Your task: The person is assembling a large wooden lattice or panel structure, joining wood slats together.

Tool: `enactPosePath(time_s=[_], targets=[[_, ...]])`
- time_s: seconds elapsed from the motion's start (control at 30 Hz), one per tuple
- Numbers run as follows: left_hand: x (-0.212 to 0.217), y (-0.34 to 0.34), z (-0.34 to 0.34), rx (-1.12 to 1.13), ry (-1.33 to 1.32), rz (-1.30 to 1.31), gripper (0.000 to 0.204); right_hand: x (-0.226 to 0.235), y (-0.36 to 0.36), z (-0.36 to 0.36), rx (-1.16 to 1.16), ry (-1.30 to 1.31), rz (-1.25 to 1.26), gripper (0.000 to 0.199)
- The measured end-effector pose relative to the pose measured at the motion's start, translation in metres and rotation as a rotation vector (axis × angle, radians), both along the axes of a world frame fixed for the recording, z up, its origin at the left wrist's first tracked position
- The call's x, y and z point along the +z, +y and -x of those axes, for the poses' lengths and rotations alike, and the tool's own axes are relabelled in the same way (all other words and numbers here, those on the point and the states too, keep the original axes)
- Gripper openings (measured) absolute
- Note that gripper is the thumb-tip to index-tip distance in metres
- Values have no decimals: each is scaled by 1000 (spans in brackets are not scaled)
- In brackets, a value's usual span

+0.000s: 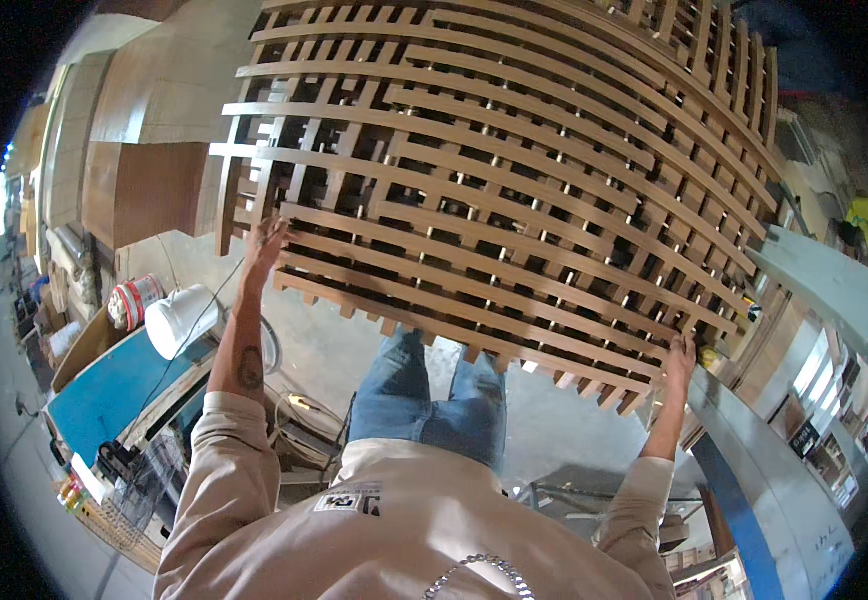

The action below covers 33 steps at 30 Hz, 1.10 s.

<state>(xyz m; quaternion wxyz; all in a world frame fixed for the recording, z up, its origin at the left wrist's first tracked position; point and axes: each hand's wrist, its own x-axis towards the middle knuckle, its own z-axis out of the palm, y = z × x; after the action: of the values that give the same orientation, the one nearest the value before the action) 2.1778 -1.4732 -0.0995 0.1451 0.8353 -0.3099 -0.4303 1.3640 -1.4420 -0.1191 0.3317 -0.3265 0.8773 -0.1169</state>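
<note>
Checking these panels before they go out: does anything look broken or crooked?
Nothing stands out. The lattice panel shows even slats, with no break visible. The left hand and right hand hold its lower corners.

The person wears a pale beige long-sleeved top of soft, loose cloth. Both sleeves are pushed up, bunched in folds on the forearms, the left sleeve wide and creased, the right sleeve narrower. A small white patch with black markings sits on the chest of the top. A silver chain of chunky links hangs at the neckline. The left forearm bears a dark round tattoo. The legs are in faded blue jeans, lighter over the knees. Both hands are bare, without gloves.
</note>
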Motion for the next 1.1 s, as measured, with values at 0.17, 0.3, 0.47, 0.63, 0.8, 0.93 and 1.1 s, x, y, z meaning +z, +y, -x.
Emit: enactPosePath(time_s=[0.17, 0.3, 0.47, 0.63, 0.8, 0.93, 1.1], targets=[[-1, 4, -17, -85, -14, -70, 47, 71, -40, -67, 197, 105, -263, 54], [13, 9, 5, -156, -50, -150, 51, 79, -20, -54, 164, -77, -364, 62], [6, 47, -21, -124, 34, 9, 57, 58, 16, -47, 168, 105, -281, 48], [-16, 53, -23, -44, 202, 141, 49, 38, 36, 0, 91, -98, -322, 53], [-7, 61, -39, -80, 320, 150, 50, 60, 34, -29, -192, -394, -121, 33], [25, 61, -27, -22, 315, 209, 45, 66, 43, -23, -238, -438, 6, 26], [70, 58, -16, -48, 314, 287, 40, 108, 35, -50, -291, -394, 133, 32]])
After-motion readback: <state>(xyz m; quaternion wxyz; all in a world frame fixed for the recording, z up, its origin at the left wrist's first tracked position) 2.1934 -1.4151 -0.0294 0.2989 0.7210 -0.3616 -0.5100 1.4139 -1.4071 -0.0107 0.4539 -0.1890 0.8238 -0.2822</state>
